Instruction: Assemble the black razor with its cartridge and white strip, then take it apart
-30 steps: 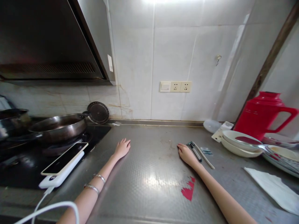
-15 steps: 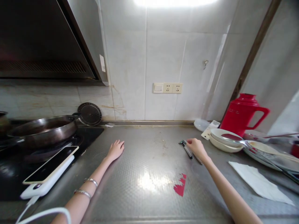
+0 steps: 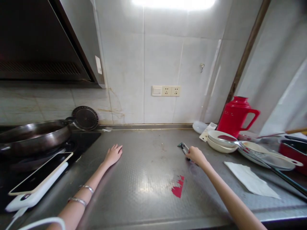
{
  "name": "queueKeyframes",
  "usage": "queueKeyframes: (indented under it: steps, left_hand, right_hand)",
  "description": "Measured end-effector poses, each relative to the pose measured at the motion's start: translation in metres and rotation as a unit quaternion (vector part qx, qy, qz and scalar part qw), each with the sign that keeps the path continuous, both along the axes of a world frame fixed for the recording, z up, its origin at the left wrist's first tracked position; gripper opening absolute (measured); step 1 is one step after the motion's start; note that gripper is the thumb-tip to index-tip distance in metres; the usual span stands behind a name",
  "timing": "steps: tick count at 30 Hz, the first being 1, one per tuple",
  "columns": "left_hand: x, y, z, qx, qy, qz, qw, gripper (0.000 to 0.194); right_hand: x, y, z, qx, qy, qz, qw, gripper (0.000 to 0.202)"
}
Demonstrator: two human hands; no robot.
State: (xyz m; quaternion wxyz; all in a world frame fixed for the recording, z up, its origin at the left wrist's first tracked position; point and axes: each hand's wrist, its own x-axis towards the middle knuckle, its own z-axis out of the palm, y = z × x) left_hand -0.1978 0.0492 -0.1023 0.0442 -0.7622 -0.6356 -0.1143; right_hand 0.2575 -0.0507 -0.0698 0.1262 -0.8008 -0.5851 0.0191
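My left hand (image 3: pixel 113 155) lies palm down on the metal counter (image 3: pixel 134 179), its fingers spread a little and nothing in it. My right hand (image 3: pixel 195 155) is closed around the lower part of a small tool with a dark green head and silvery handle, perhaps a razor or peeler (image 3: pixel 183 148). The tool's head points up and left on the counter; its lower end is hidden by my fingers. A torn piece of red paper or film (image 3: pixel 177 187) rests on the counter, below and left of my right hand.
A pan (image 3: pixel 35 135) sits on the stove at left, with a phone (image 3: pixel 40 174) on a white device. At right stand a red jug (image 3: pixel 232 116), stacked bowls (image 3: pixel 222 145), a plate with utensils and a white napkin (image 3: pixel 250 179).
My right hand has moved down to the tool's handle and closed on it. The view has turned slightly right, while my left hand stays flat on the counter.
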Motion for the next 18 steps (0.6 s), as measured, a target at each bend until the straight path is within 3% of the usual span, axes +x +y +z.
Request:
queueKeyframes:
  steps: [13,18]
  left_hand:
    - [-0.0003,-0.0004,-0.0008,-0.004,-0.020,0.001,1.000,0.046]
    - [0.0055,-0.0052,0.0071,0.019,-0.029,-0.004,0.999,0.042]
  right_hand:
    - [0.0017,0.0042,-0.0059,-0.003,-0.007,0.004,1.000,0.014]
    - [-0.0025,-0.0008,0.0022,0.046,0.031,0.016,0.998,0.012]
